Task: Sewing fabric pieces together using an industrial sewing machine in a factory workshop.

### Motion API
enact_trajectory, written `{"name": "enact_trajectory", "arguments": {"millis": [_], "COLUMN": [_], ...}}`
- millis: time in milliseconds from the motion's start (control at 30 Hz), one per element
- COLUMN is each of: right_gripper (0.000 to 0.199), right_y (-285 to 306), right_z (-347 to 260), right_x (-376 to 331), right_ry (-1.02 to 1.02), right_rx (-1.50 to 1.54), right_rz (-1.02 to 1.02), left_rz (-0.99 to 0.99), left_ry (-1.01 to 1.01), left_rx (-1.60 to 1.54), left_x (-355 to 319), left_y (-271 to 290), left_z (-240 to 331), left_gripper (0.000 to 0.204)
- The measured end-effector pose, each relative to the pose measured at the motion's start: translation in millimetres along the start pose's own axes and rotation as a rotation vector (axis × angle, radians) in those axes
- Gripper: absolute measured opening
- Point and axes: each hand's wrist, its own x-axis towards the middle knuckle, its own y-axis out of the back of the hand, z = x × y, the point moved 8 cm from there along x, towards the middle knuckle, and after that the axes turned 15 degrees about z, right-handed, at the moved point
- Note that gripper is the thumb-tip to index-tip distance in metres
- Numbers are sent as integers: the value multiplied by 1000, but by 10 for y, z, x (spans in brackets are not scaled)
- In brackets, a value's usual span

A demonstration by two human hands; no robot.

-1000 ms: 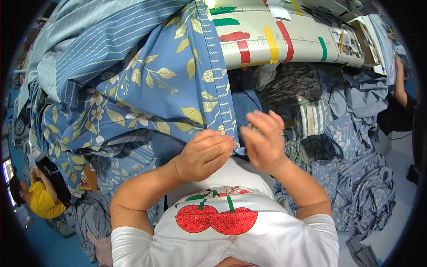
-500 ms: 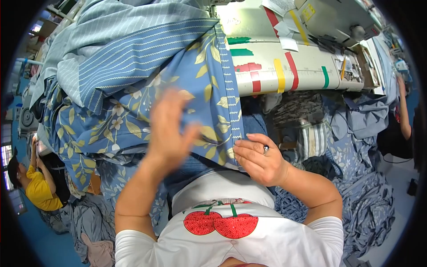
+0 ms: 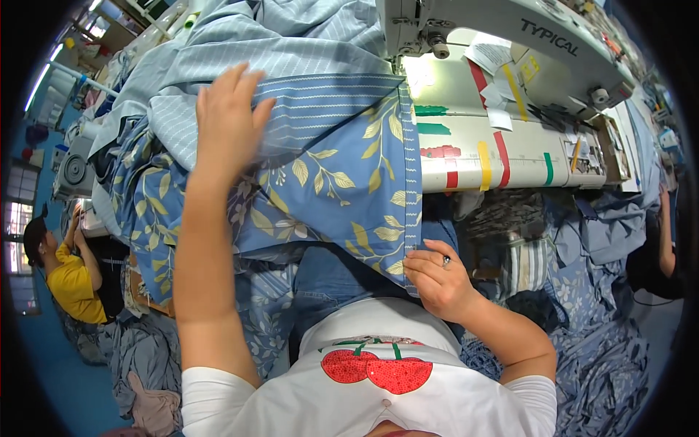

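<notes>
A blue fabric with pale leaves and white flowers point(image 3: 317, 175) hangs from the table toward my lap. Along its right side runs a folded border with short white lines point(image 3: 411, 160). The far part of the cloth shows a blue side with white stripes point(image 3: 306, 95). My left hand point(image 3: 229, 124), slightly blurred, is open over the striped part, fingers outstretched; whether it touches the cloth I cannot tell. My right hand point(image 3: 440, 280), wearing a ring, is closed on the near end of the border. The border's far end lies under the sewing machine point(image 3: 429, 36) needle area.
Coloured tape strips point(image 3: 502, 156) mark the machine bed right of the cloth. Scissors point(image 3: 546, 116) and a small tray point(image 3: 582, 156) lie farther right. Heaped fabric point(image 3: 582, 313) hangs at the right. A person in yellow point(image 3: 73, 288) works at the left; another person's arm point(image 3: 665, 233) shows far right.
My left hand has moved away from me and leftward, from the floral part to the striped part. My right hand keeps its hold on the border. The view has shifted, showing more of the machine.
</notes>
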Motion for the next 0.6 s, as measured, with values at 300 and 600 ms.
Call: {"name": "enact_trajectory", "arguments": {"millis": [300, 600], "right_gripper": [18, 14], "right_y": [19, 151], "right_z": [16, -123], "right_x": [9, 31], "right_ry": [-12, 69], "right_rx": [-25, -36], "right_rz": [17, 43], "left_rz": [-446, -193], "left_ry": [301, -97], "left_rx": [-79, -793], "left_x": [228, -350], "left_y": [248, 957], "left_z": [-406, 1790], "left_gripper": [20, 34]}}
